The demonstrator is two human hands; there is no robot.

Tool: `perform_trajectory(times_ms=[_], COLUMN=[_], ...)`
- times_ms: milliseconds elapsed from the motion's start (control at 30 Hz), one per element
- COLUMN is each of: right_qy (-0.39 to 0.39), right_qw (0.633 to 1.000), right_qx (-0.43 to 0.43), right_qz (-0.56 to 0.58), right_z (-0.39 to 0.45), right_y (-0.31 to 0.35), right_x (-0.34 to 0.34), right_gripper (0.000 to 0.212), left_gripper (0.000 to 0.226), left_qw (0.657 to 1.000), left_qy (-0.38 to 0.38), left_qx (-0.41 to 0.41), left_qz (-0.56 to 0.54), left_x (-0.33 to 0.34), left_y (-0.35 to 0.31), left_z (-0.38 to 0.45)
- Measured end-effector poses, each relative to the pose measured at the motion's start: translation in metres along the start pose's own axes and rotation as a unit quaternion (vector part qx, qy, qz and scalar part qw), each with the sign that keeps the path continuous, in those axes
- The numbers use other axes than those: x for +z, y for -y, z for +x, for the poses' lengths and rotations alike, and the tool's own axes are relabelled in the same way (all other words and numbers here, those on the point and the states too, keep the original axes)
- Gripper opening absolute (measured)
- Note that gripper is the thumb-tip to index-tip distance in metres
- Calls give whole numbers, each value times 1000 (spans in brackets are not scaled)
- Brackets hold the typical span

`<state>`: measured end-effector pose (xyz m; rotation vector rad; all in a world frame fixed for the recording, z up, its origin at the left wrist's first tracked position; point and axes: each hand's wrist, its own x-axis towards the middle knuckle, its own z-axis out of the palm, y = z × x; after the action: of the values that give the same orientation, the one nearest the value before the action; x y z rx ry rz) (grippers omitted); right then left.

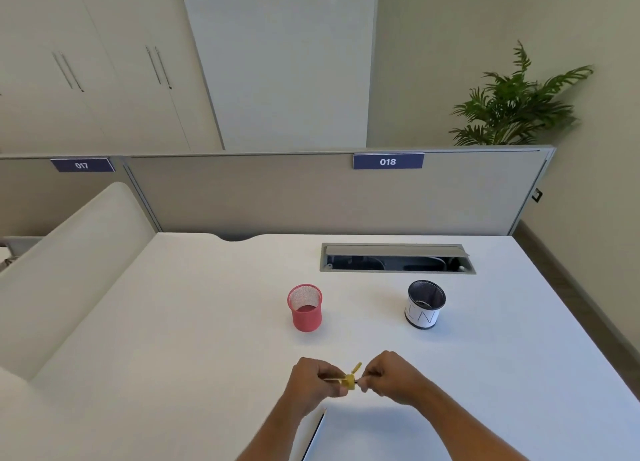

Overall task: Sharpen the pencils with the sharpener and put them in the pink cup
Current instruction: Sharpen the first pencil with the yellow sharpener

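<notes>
Low over the near middle of the white desk, my two hands meet around a small yellow sharpener. My left hand grips the sharpener, whose yellow flap sticks up. My right hand pinches a dark pencil at the sharpener's right side; only a short bit of it shows between the fingers. The pink mesh cup stands upright farther back, slightly left of my hands, and looks empty. Another dark pencil lies on the desk by my left forearm.
A black mesh cup with a white label reading IN stands back right. Behind both cups an open cable hatch is cut into the desk. A grey partition closes the far edge, and a white side panel runs along the left.
</notes>
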<state>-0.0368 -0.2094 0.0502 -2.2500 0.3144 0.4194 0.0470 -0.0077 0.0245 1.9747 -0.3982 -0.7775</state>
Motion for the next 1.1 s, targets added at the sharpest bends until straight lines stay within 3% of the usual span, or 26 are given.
perform_trajectory(times_ms=[100, 233, 400, 500, 667, 800, 1000, 1100], right_qy=[58, 141, 189, 135, 41, -109, -141, -187], right_qw=[997, 981, 975, 991, 996, 949, 941, 925], right_qx=[8, 49, 32, 8, -60, -143, -218, -252], right_qz=[58, 126, 109, 21, -58, -258, -217, -215], right_z=[-5, -10, -8, -4, 3, 8, 4, -1], right_y=[-5, -10, -3, 5, 4, -7, -20, -26], right_x=[-6, -13, -17, -13, -5, 6, 20, 22], right_gripper=[18, 29, 24, 10, 7, 28, 25, 13], left_gripper=[31, 37, 32, 31, 35, 29, 35, 43], left_qw=[1000, 999, 998, 999, 999, 996, 988, 985], left_qy=[-7, 3, 38, 36, 44, 44, 24, 26], left_qx=[2, 14, 20, 7, -29, -62, -120, -135], left_qz=[14, 33, 44, 15, -6, -36, -94, -102], left_x=[6, 7, 2, -2, -10, -11, -9, -11], left_y=[0, -2, -2, -5, -8, -8, -7, -9], left_z=[-3, -3, 0, 1, 3, 3, 9, 11])
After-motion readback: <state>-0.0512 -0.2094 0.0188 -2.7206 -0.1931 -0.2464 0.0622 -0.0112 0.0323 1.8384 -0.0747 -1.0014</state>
